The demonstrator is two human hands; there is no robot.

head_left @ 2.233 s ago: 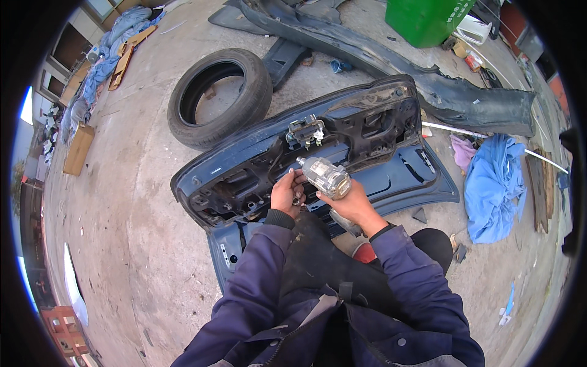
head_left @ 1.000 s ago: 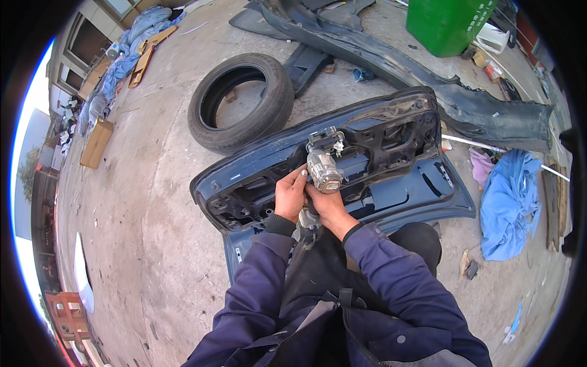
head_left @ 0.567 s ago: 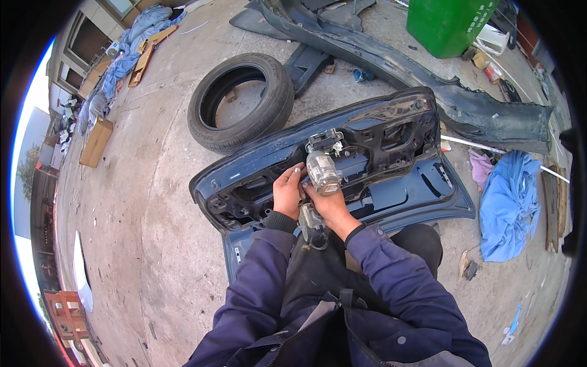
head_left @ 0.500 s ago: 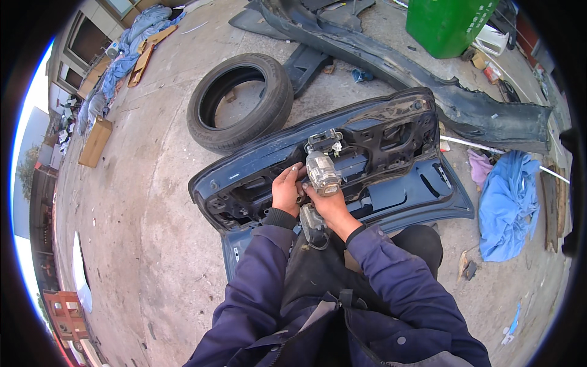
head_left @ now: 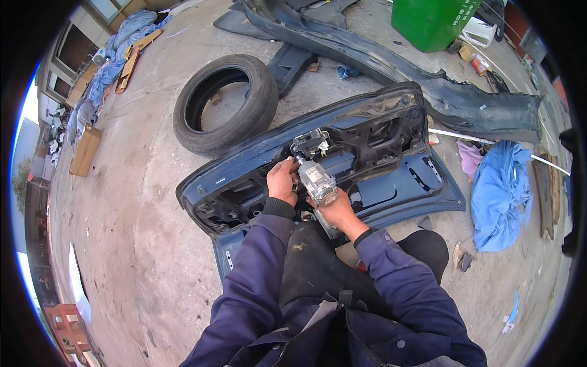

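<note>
My right hand (head_left: pixel 337 208) is wrapped around the handle of a cordless impact wrench (head_left: pixel 319 182) with a clear, scuffed housing. The tool's dark nose points away from me, toward the latch (head_left: pixel 312 142) on a dark blue car trunk lid (head_left: pixel 223 178). My left hand (head_left: pixel 281 181) is closed beside the nose, fingers curled and fingertips close to it. Whatever those fingers hold is too small and hidden to make out. The trunk lid lies in front of my knees with its inner side up. The wrench's lower end is partly hidden behind my right hand.
A tire (head_left: pixel 260 101) lies just beyond the trunk lid, beside a long black bumper cover (head_left: pixel 379 64). Farther back stands a green bin (head_left: pixel 428 24). Blue cloth (head_left: pixel 498 196) and a white pole (head_left: pixel 458 136) are at right; a cardboard box (head_left: pixel 85 151) sits at far left.
The wrench has turned so its nose tilts left toward my left fingers, and its lower end has swung right. My view has shifted slightly, so the scene sits farther left.
</note>
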